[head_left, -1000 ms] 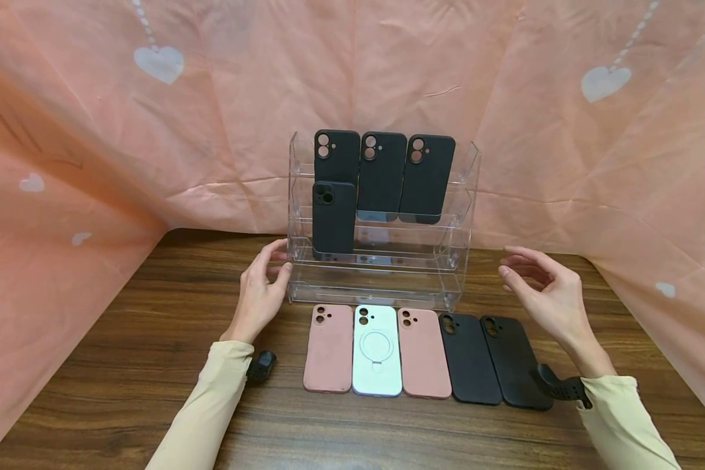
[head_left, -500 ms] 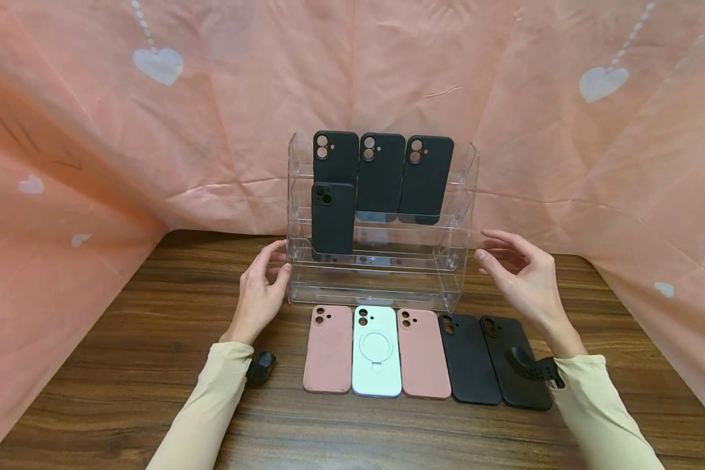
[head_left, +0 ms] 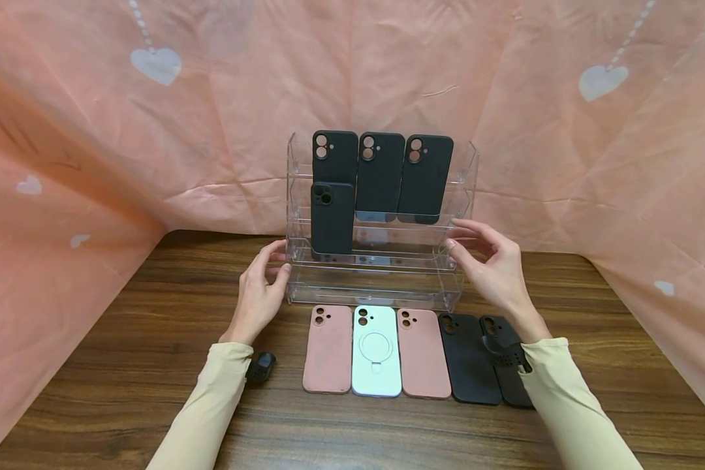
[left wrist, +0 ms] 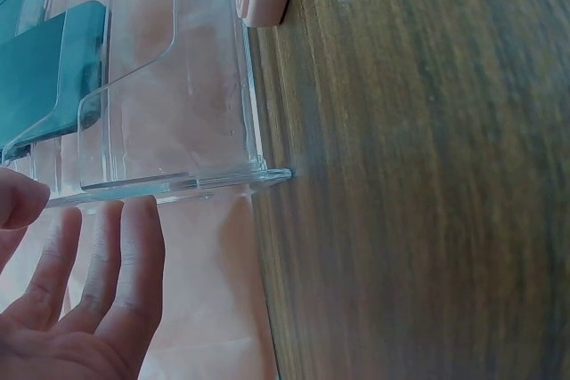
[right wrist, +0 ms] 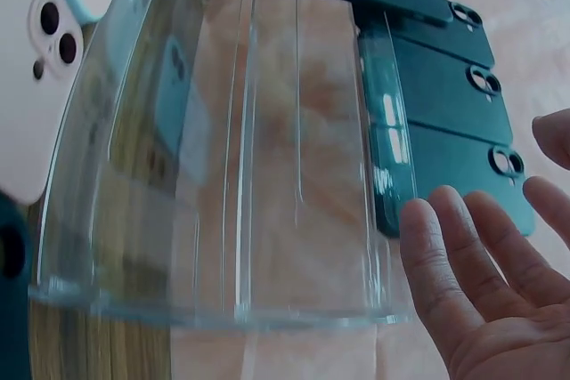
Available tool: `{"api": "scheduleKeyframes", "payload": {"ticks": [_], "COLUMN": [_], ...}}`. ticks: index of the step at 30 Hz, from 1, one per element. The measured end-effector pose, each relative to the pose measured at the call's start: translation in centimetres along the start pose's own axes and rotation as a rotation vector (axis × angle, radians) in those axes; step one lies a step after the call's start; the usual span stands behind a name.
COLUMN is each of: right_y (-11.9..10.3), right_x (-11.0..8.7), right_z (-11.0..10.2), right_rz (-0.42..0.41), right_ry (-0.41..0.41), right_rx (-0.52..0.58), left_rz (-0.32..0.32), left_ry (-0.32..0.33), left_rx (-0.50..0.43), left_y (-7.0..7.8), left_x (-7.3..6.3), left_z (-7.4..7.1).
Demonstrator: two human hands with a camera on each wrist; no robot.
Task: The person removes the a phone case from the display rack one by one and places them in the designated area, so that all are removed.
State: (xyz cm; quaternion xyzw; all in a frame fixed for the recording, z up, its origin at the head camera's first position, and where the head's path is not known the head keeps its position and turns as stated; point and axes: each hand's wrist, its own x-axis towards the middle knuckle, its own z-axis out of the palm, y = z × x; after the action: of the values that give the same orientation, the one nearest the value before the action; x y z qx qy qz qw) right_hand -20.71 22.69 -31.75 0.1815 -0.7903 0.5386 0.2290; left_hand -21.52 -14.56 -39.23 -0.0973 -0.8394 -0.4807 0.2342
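Note:
A clear acrylic tiered rack (head_left: 370, 299) stands on the table. Its top tier holds three black phone cases (head_left: 380, 173); one more black phone case (head_left: 332, 222) sits a tier lower at the left. My left hand (head_left: 258, 294) rests its fingertips against the rack's left side wall, fingers nearly straight, as the left wrist view shows. At the right side wall is my right hand (head_left: 493, 267), holding nothing, its fingers (right wrist: 427, 246) extended and loosely spread beside the rack's edge. Whether they touch the wall I cannot tell.
In front of the rack lies a row: a pink case (head_left: 328, 352), a white case (head_left: 376, 385) with a ring, another pink case (head_left: 425, 356) and two black cases (head_left: 472, 362). My right wrist partly covers the rightmost one. Pink cloth (head_left: 352, 65) hangs behind and at both sides.
My right hand has moved left, from open space right of the rack to its right side wall. The left hand and the phone cases stay in place.

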Motion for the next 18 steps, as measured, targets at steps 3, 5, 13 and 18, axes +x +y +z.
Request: {"api": "scheduleKeyframes", "payload": {"ticks": [3,5,13,18], "right_y": [0.0,0.1,0.1,0.2], "right_x": [0.2,0.4,1.0,1.4], "right_z": [0.8,1.3,3.4,4.6], "right_rz": [0.002,0.001,-0.002,0.005], "right_ry": [-0.013,-0.022,-0.054,-0.059], "right_rx": [-0.004,-0.012,0.013,0.041], "left_rz": [-0.002,-0.001,0.011,0.012], "left_ry": [0.002,0.004,0.006,0.005], "left_rx": [-0.002,-0.003,-0.010,-0.014], "left_y": [0.0,0.0,0.0,0.0], "left_x": [0.0,0.0,0.1,0.0], "left_z": [0.0,0.0,0.1,0.0]}}
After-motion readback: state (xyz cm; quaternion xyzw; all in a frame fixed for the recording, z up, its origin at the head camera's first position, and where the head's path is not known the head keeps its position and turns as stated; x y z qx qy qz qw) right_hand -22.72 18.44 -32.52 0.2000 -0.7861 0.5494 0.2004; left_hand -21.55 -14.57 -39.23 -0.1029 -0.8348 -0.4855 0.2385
